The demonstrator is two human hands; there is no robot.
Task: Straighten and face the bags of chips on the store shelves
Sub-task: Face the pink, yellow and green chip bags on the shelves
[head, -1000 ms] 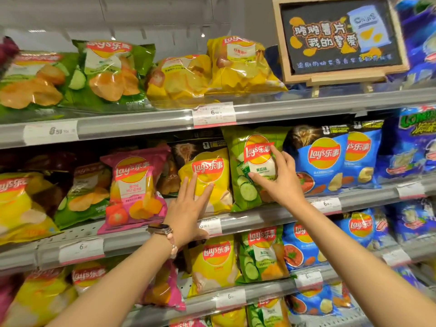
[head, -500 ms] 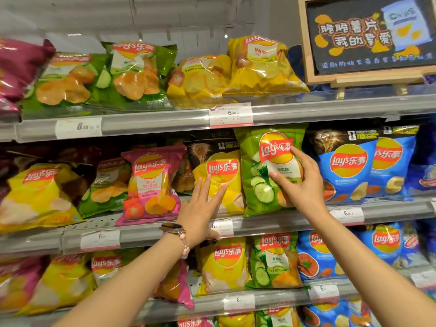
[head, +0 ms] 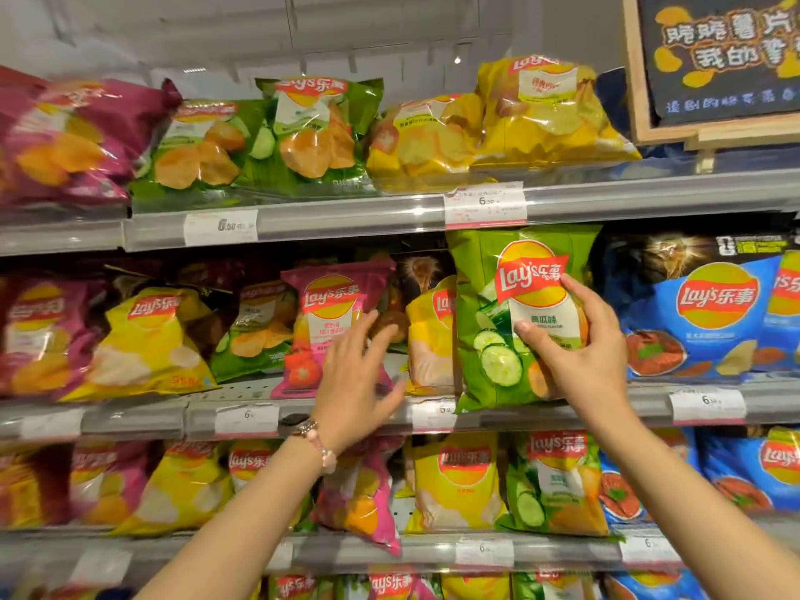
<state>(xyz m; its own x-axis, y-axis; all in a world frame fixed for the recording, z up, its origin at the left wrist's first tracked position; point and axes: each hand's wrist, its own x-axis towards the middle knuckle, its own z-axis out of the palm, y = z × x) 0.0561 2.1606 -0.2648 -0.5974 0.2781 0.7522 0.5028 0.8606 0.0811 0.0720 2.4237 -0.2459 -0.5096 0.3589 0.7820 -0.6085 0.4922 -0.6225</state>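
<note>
Right hand (head: pixel 580 352) gripping green cucumber bag (head: pixel 515 313) upright at frame centre-right, left hand (head: pixel 355 378) blurred, fingers spread loose before pink bag (head: pixel 333 309), yellow bag (head: pixel 428 335) half hidden between, chalkboard sign (head: pixel 718 58) cut off upper right

A person's right hand (head: pixel 582 352) grips an upright green cucumber chip bag (head: pixel 515 313) on the middle shelf (head: pixel 606 411), while the left hand (head: pixel 355 383), fingers spread, reaches between a pink bag (head: pixel 329 313) and a yellow bag (head: pixel 428 339)
</note>
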